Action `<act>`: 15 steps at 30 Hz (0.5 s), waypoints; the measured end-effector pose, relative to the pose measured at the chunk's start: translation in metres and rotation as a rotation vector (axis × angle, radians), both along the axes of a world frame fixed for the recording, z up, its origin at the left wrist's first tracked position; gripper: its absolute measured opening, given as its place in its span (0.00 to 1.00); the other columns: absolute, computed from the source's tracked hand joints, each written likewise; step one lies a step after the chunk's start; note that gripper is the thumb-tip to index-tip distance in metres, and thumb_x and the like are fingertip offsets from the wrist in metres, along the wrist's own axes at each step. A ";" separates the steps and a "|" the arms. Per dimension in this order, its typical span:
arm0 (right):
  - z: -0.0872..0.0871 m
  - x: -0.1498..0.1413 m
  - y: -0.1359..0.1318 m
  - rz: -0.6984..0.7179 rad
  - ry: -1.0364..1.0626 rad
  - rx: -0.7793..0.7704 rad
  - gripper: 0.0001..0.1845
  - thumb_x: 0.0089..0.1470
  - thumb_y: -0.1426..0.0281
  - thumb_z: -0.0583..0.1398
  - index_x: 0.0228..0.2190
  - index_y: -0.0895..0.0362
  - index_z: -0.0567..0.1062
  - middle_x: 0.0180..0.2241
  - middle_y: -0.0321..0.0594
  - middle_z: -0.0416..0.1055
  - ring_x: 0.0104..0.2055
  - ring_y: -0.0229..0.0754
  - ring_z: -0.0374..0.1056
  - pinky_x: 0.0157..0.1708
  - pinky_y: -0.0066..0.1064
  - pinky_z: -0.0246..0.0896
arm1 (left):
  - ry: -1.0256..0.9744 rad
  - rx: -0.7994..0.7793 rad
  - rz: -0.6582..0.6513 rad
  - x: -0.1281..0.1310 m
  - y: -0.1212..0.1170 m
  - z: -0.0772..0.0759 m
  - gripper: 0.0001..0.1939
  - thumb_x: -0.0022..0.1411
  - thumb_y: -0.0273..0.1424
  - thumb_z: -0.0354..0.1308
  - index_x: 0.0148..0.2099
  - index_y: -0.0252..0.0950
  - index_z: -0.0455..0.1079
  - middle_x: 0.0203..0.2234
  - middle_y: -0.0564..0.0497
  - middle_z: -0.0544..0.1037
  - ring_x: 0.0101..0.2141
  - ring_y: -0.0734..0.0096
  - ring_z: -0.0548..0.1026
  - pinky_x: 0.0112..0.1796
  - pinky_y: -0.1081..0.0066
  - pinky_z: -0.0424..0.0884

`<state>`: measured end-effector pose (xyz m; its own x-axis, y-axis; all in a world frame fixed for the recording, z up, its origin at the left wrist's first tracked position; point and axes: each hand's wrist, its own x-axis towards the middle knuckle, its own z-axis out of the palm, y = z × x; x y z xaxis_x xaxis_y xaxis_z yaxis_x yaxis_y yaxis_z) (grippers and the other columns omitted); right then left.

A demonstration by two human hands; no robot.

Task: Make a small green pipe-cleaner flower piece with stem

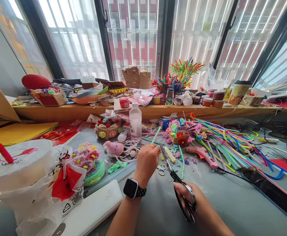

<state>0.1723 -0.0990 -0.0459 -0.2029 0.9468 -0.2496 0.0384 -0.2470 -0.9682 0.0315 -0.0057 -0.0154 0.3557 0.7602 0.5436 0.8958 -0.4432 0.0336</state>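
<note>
My left hand (147,160), with a watch at the wrist, pinches a pale green pipe cleaner (156,135) that sticks up past the fingers. In my right hand (189,195) is a pair of large black-handled scissors (174,175), fingers through the loops. Their blades point up and left, close beside my left hand, and seem slightly parted. Below the blades lie a small pair of scissors (161,169) and a pale yellow stick (170,154). Another green pipe cleaner piece (182,163) lies just right of the blades, among small purple scraps.
A pink glue gun (203,155) and many loose pipe cleaners (229,147) spread to the right, near a dark phone-like slab (276,193). On the left stand a lidded drink cup (18,164), a white power bank (96,206) and a flower pot ornament (93,172). A bottle (135,123) stands behind.
</note>
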 end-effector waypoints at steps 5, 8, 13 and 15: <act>-0.007 0.010 -0.003 0.038 -0.064 -0.063 0.28 0.39 0.46 0.52 0.16 0.59 0.55 0.12 0.30 0.50 0.14 0.26 0.44 0.15 0.20 0.38 | 0.014 -0.092 0.041 -0.005 0.003 -0.002 0.08 0.56 0.29 0.47 0.29 0.37 0.67 0.25 0.51 0.71 0.27 0.69 0.68 0.27 0.71 0.55; -0.008 0.023 -0.011 0.053 -0.132 -0.086 0.30 0.33 0.43 0.53 0.17 0.58 0.54 0.12 0.30 0.50 0.15 0.27 0.46 0.16 0.21 0.40 | 0.006 -0.097 0.085 -0.007 0.006 -0.002 0.08 0.56 0.29 0.47 0.30 0.36 0.67 0.26 0.50 0.72 0.28 0.67 0.68 0.27 0.71 0.55; -0.005 0.066 -0.024 0.018 -0.407 0.007 0.26 0.37 0.47 0.53 0.17 0.59 0.55 0.15 0.31 0.49 0.18 0.29 0.47 0.18 0.22 0.42 | -0.021 -0.121 0.101 -0.006 0.007 -0.006 0.07 0.54 0.29 0.49 0.33 0.36 0.68 0.28 0.48 0.72 0.30 0.64 0.69 0.29 0.69 0.58; -0.005 0.089 -0.027 -0.009 -0.654 0.124 0.25 0.37 0.51 0.56 0.14 0.59 0.55 0.15 0.32 0.50 0.19 0.30 0.47 0.19 0.22 0.42 | -0.102 -0.129 0.098 -0.005 0.007 -0.006 0.08 0.55 0.29 0.48 0.36 0.36 0.67 0.30 0.47 0.72 0.32 0.63 0.69 0.30 0.68 0.60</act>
<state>0.2614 -0.1257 -0.0514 -0.0384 0.9774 -0.2081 0.6263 -0.1387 -0.7671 0.0264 0.0008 -0.0213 0.2245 0.8541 0.4693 0.9235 -0.3401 0.1772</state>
